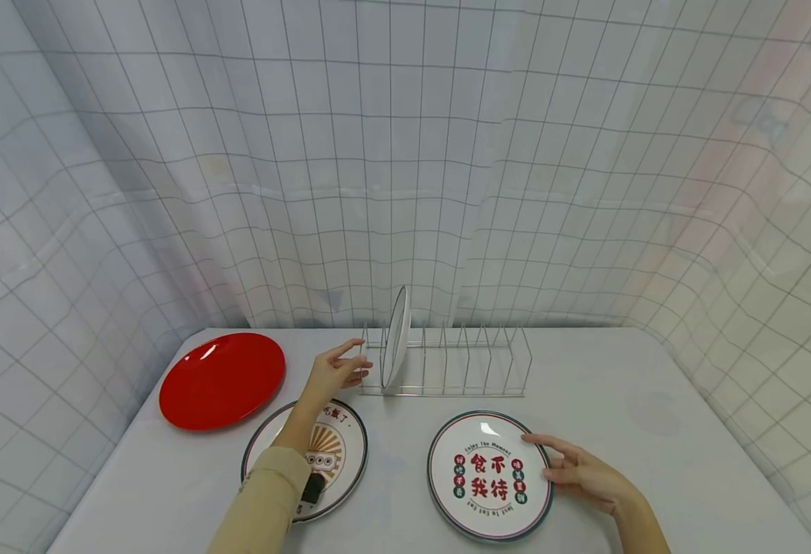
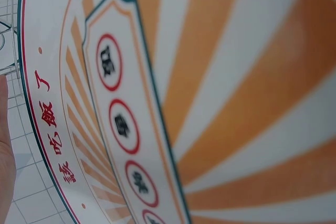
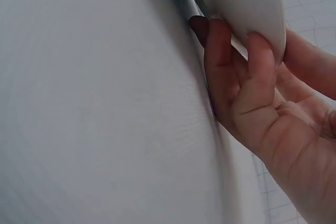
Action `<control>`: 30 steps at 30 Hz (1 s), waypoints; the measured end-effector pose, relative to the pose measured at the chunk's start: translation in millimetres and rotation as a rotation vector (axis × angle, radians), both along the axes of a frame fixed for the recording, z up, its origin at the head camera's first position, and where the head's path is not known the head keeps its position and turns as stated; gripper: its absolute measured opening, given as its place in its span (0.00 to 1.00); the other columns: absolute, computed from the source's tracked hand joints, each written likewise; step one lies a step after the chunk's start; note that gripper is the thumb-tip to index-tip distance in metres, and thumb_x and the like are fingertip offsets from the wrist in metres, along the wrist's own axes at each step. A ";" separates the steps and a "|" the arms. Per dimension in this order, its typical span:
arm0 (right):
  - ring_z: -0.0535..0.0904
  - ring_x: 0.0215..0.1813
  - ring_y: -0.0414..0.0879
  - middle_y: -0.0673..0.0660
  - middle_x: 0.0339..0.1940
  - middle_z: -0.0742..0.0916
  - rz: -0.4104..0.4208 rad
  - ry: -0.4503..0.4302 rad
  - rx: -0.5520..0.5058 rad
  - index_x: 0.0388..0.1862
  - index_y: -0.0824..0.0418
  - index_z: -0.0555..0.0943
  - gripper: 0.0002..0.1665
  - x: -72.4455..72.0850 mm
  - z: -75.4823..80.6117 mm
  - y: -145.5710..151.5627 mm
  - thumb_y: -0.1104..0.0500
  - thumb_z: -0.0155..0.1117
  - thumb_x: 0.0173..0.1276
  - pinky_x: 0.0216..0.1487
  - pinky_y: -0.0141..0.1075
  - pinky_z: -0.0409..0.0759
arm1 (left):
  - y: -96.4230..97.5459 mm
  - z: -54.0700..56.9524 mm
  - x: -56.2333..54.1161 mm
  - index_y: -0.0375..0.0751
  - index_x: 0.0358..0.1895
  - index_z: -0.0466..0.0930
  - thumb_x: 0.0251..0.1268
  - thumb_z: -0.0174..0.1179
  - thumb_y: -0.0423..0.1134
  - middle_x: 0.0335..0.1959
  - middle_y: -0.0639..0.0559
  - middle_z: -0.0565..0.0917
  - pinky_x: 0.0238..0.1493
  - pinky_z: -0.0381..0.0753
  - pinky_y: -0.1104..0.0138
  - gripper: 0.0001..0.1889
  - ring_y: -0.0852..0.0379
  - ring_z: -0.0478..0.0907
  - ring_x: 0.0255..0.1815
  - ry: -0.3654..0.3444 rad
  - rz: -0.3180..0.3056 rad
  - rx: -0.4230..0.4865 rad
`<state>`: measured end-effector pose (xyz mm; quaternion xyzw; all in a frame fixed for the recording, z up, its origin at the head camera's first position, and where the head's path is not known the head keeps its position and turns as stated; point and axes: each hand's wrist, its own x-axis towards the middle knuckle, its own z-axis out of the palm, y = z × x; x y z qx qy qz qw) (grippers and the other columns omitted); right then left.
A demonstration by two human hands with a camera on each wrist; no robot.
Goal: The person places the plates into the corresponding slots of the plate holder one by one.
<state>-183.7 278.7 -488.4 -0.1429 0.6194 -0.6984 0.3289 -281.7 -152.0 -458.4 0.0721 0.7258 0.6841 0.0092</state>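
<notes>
My right hand (image 1: 589, 477) pinches the right rim of a round white plate (image 1: 490, 508) with red characters and a teal edge. In the right wrist view, curled fingers (image 3: 261, 59) touch the plate's pale underside (image 3: 247, 3). My left hand (image 1: 335, 373) is at the rack's left end, fingers loosely bent and holding nothing. Just right of it, a white plate (image 1: 398, 342) stands on edge in the wire rack (image 1: 478, 395). Under the left forearm lies a plate with an orange ray pattern (image 1: 353, 454), which fills most of the left wrist view.
A red oval plate (image 1: 221, 381) lies at the far left of the white table (image 1: 599, 377). Grid-patterned white curtains (image 1: 447, 192) hang behind the rack and along both sides. The rack's wire dividers continue to the right of the standing plate.
</notes>
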 end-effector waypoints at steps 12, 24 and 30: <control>0.74 0.55 0.49 0.59 0.58 0.73 0.035 -0.040 -0.169 0.70 0.51 0.58 0.31 -0.4 0.0 -3.4 0.71 0.41 0.71 0.55 0.43 0.75 | 0.9 -1.3 -2.7 0.39 0.62 0.68 0.63 0.58 0.39 0.42 0.33 0.81 0.44 0.80 0.57 0.24 0.37 0.79 0.44 0.003 -0.012 -0.008; 0.80 0.45 0.45 0.58 0.52 0.78 -0.073 0.210 -0.262 0.72 0.53 0.53 0.33 2.3 23.7 -9.5 0.74 0.38 0.71 0.44 0.36 0.81 | 1.6 0.3 -1.1 0.38 0.62 0.68 0.63 0.57 0.38 0.41 0.33 0.82 0.43 0.80 0.58 0.24 0.35 0.78 0.45 0.002 -0.008 0.004; 0.79 0.46 0.43 0.55 0.49 0.81 -0.225 0.384 -0.254 0.72 0.55 0.53 0.34 -8.3 56.7 -20.0 0.75 0.40 0.70 0.44 0.36 0.81 | -0.4 -1.1 -1.9 0.37 0.63 0.66 0.63 0.57 0.39 0.43 0.32 0.81 0.44 0.80 0.57 0.25 0.34 0.77 0.46 -0.001 -0.019 0.005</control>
